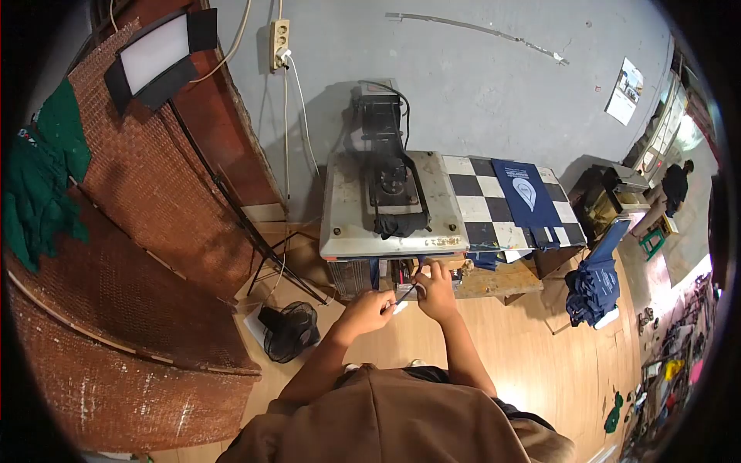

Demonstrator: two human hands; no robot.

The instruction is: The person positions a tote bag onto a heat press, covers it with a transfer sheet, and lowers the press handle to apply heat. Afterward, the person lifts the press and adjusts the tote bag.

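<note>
A thin dark strip, perhaps a strap or cord, stretches between my two hands in front of the machine table. My left hand pinches its lower end with curled fingers. Higher up and to the right, my right hand is closed on the same strip, close to the table's front edge. Just beyond the hands stands a heat-press-like machine on a worn metal top. Under that top, small items on a shelf are partly hidden by my hands.
A navy bag with a white print lies on a checkered board at right. More navy bags are heaped beyond it. At left are a black fan, a lamp stand and a woven panel. A person is far right.
</note>
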